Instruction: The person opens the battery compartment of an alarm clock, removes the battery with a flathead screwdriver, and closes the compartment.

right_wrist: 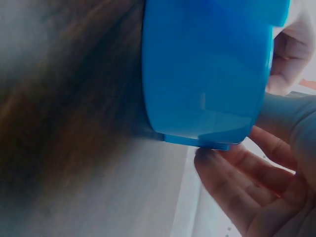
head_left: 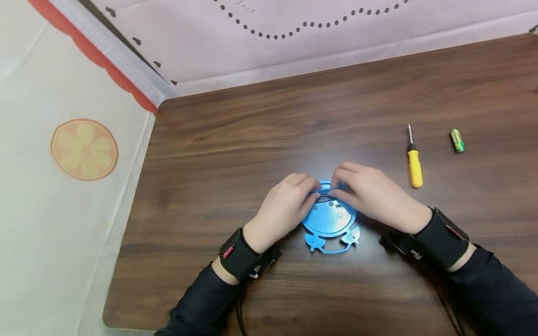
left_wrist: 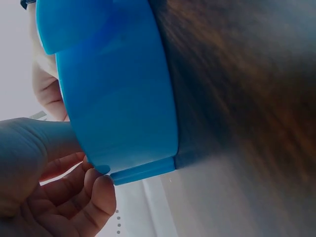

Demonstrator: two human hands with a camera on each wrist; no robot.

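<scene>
A round blue plastic device (head_left: 329,220) with two fish-shaped feet lies flat on the wooden table (head_left: 252,140). My left hand (head_left: 313,190) and right hand (head_left: 338,185) meet at its far edge. Both pinch a thin dark-blue strip (head_left: 329,190) there, fingers curled. In the left wrist view the device's blue side wall (left_wrist: 118,89) fills the frame, with my left hand's fingertips (left_wrist: 98,190) at a small tab on its rim. The right wrist view shows the same wall (right_wrist: 207,69) and my right hand's fingers (right_wrist: 232,182) curled under its edge.
A yellow-handled screwdriver (head_left: 414,164) lies to the right of my hands, and a green battery (head_left: 457,140) lies further right. A pink sheet with dotted lines (head_left: 294,37) hangs behind the table. A cloth with an orange-slice print (head_left: 84,149) hangs on the left.
</scene>
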